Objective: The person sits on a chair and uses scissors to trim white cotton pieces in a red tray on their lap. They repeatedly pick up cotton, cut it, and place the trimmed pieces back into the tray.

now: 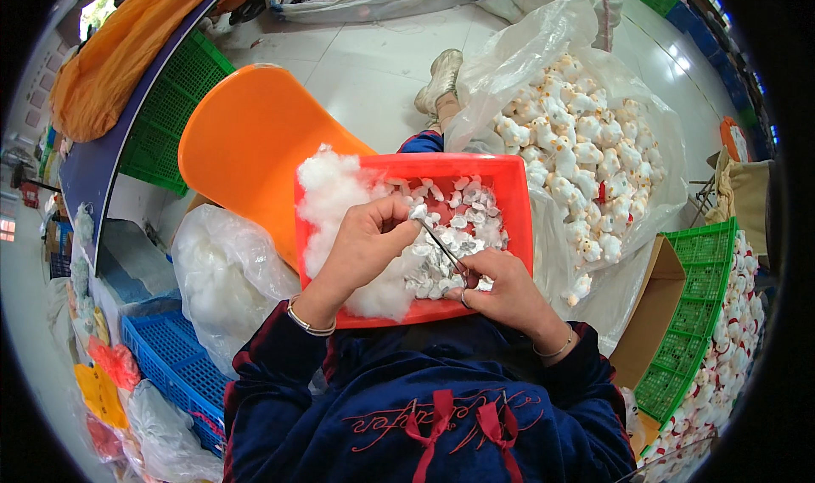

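Note:
A red plastic tray [514, 186] rests on my lap. It holds a heap of white stuffing [333, 196] on its left and several small white fabric pieces [463, 220] on its right. My left hand [367, 244] pinches one small white fabric piece [418, 212] between thumb and fingers over the tray's middle. My right hand [501, 288] grips thin metal tweezers [443, 247] near the tray's front edge. The tweezer tips reach up to the piece in my left hand.
An orange plastic chair [246, 143] stands behind the tray. A clear bag of small white stuffed toys [577, 143] lies at the right. A green crate [696, 313] of more toys sits at far right. A bag of stuffing [216, 266] and a blue crate [174, 364] are at left.

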